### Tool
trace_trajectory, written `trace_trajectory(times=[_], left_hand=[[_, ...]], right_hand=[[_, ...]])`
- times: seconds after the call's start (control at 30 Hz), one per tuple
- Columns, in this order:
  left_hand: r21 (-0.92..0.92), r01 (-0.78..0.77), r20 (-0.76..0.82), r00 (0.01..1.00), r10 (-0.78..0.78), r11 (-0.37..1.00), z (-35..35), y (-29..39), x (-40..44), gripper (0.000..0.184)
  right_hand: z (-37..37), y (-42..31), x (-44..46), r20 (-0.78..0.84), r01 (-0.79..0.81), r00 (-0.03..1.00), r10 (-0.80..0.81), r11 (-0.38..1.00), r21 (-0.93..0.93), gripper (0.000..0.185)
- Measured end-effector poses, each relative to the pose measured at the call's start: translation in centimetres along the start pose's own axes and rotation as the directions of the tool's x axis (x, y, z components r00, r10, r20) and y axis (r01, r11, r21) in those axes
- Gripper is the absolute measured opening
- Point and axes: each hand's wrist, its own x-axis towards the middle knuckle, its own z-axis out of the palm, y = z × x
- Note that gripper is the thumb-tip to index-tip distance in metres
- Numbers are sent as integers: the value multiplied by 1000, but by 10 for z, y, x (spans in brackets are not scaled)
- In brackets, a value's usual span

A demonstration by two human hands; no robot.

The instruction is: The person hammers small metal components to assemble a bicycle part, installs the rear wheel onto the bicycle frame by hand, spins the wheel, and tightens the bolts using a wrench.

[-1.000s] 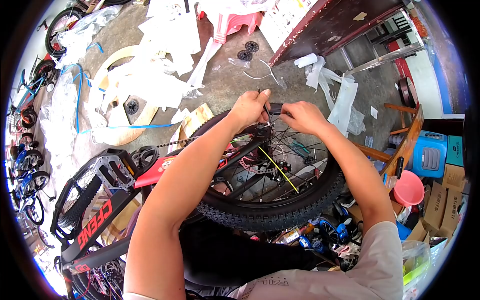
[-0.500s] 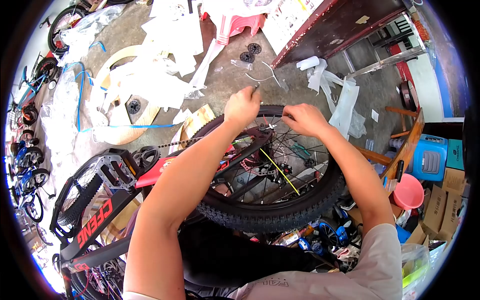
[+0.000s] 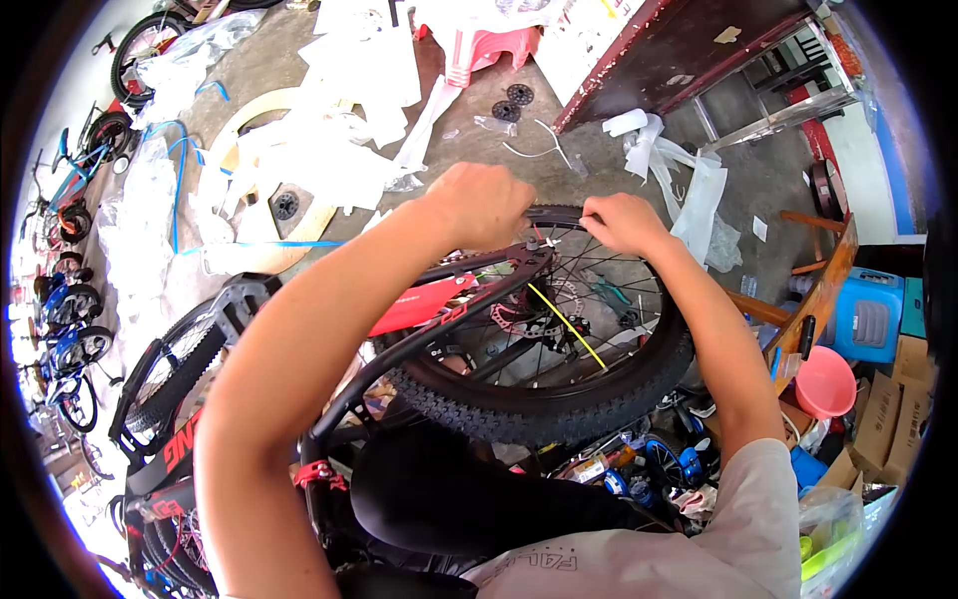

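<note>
A bicycle lies across the lap, with its black frame (image 3: 374, 367) and a knobby-tyred wheel (image 3: 544, 417) in the middle of the view. A yellow strip (image 3: 567, 326) crosses the spokes beside the brake disc. My left hand (image 3: 482, 207) is closed above the tyre's far left side, near the frame end; what its fingers hold, if anything, is hidden. At the far rim, my right hand (image 3: 624, 224) is closed with its fingertips near the spokes, and its grip cannot be made out. Green-handled pliers (image 3: 611, 291) show through the spokes.
White sheets (image 3: 299, 150) and a cardboard ring (image 3: 299, 250) lie on the floor at the left. A wooden stool (image 3: 813, 290), a blue box (image 3: 866, 314) and a pink basin (image 3: 825, 383) stand at the right. Several bicycles line the left edge.
My left hand has moved back down toward the frame end, and the dark tool seen in it earlier no longer shows. The bicycle frame has shifted and its pedal has turned. My right hand stays by the rim.
</note>
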Motion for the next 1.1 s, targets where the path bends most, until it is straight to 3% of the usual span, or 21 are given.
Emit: trace_trajectory(times=[0.1, 0.23, 0.3, 0.4, 0.43, 0.47, 0.5, 0.57, 0.6, 0.63, 0.67, 0.7, 0.73, 0.77, 0.83, 0.87, 0.97, 1.03, 1.1], left_hand=[[26, -14, -24, 1000, 15, 1000, -43, 15, -42, 32], [6, -47, -220, 974, 47, 999, -74, 31, -119, 25], [-24, 51, -186, 981, -54, 998, -90, 42, -162, 20], [-52, 81, -419, 903, -96, 995, -100, 58, -226, 12], [-18, 125, -485, 866, -119, 992, -105, 68, -246, 14], [-11, 267, -495, 836, -237, 964, -110, 81, -267, 17], [-5, 403, -505, 789, -350, 915, -111, 95, -288, 20], [-177, 485, -570, 659, -491, 856, -102, 119, -332, 22], [-169, 501, -666, 577, -473, 849, -92, 133, -346, 21], [-163, 516, -752, 487, -445, 841, -78, 146, -359, 20], [-368, 519, -769, 297, -566, 772, -58, 168, -371, 22], [-558, 474, -733, 104, -673, 681, -38, 186, -377, 24], [-535, 420, -781, 85, -619, 733, -25, 195, -377, 28], [-508, 366, -824, 59, -564, 780, -13, 201, -374, 31], [-552, 312, -821, -44, -569, 773, 9, 207, -367, 29], [-571, 320, -804, -34, -594, 756, 10, 207, -359, 30], [-617, 289, -767, -9, -642, 732, 8, 203, -353, 33], [-611, 250, -773, 15, -634, 751, 11, 202, -354, 32], [-633, 260, -752, 22, -659, 730, 8, 204, -354, 31]], right_hand=[[0, 6, 5, -14, -6, 1000, 6, 1000, -13, 24], [-2, 11, 6, -57, 25, 998, -25, 1000, 6, 23], [-11, 10, 2, -67, 22, 998, -17, 997, 71, 23], [-31, 23, -8, -48, 6, 999, 3, 982, 190, 28], [-38, 25, -13, -48, 1, 999, 13, 959, 283, 29], [-59, 9, -28, -42, -26, 998, 38, 967, 255, 27], [-79, -11, -50, -102, 18, 995, 7, 971, 240, 26], [-112, -70, -104, -129, 67, 991, -35, 964, 257, 24], [-103, -82, -126, -329, 358, 892, -311, 929, 92, 32], [-107, -114, -150, -323, 426, 856, -403, 905, -1, 44], [-103, -135, -168, -259, 514, 822, -507, 857, -46, 64], [-98, -159, -183, -265, 550, 797, -542, 834, -51, 71], [-78, -171, -196, -278, 540, 800, -532, 840, -56, 81], [-62, -177, -203, -285, 534, 804, -522, 844, -39, 75], [-29, -160, -200, -370, 517, 723, -583, 813, -270, 63], [-20, -148, -201, -414, 491, 660, -626, 778, -393, 54], [-11, -89, -201, -487, 539, 561, -670, 742, -399, 52], [-28, -46, -206, -490, 528, 619, -614, 787, -319, 53], [-17, 2, -223, -607, 231, 752, -258, 965, -125, 57]])
